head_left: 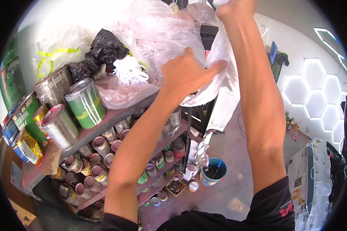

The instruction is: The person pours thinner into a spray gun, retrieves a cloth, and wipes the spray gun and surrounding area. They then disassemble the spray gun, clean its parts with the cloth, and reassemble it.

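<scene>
A white cloth [228, 79] hangs down beside the shelf rack, its lower fold passing under my left wrist. My left hand [184, 73] is over the cloth and in front of a big clear plastic bag [154, 29]. Its thumb is stretched out to the right, lying over the cloth, while the other fingers are mostly hidden. At the top edge my right hand [237, 8], partly cut off by the picture's rim, is closed on the upper end of the cloth.
The rack's top shelf [115, 111] bears paint cans [85, 103], a black plastic bag [106, 48] and white rags [130, 72]. Several small cans fill the lower shelves, with a wrench [175, 131] on one. A blue bucket [213, 172] stands on the floor [235, 184].
</scene>
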Motion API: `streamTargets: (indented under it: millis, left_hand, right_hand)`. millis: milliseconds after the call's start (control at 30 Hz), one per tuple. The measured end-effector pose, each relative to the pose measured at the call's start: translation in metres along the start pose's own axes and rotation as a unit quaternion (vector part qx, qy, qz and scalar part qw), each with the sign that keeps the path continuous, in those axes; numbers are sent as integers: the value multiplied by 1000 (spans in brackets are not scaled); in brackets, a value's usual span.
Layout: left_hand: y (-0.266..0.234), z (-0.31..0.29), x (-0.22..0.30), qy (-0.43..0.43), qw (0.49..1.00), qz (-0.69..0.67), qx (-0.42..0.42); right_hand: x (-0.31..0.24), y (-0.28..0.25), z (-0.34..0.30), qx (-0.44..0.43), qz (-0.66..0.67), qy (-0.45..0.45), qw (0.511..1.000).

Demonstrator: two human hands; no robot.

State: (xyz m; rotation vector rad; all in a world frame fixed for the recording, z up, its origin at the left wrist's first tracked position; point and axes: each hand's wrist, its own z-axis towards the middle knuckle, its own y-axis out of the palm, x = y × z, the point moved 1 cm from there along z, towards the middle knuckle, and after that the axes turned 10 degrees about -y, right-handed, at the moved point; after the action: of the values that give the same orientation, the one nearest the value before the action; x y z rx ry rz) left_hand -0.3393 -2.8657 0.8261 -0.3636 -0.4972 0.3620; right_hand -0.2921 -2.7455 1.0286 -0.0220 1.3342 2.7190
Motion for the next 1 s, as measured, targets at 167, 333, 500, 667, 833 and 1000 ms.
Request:
streamTargets:
  millis: [167, 333, 500, 667, 833, 1000]
  left_hand:
    - [28, -4, 43, 73, 989, -36, -127]
    - [21, -131, 16, 183, 965, -145, -118]
    - [-20, -286, -68, 18, 898, -142, -416]
    - [-116, -359, -151, -203, 839, -306, -400]
    - [-174, -332, -159, -170, 934, -297, -106]
    - [-183, -240, -149, -38, 978, -206, -18]
  right_hand:
    - [-5, -13, 6, -45, -41, -67, 996]
    - [-64, -73, 84, 22, -426, -331, 842]
    - [-131, -147, 158, -10, -615, -422, 666]
    - [-159, -243, 183, -30, -624, -386, 679]
    - [-150, -389, 164, -48, -821, -341, 455]
    - [-250, -564, 108, -80, -923, -218, 306]
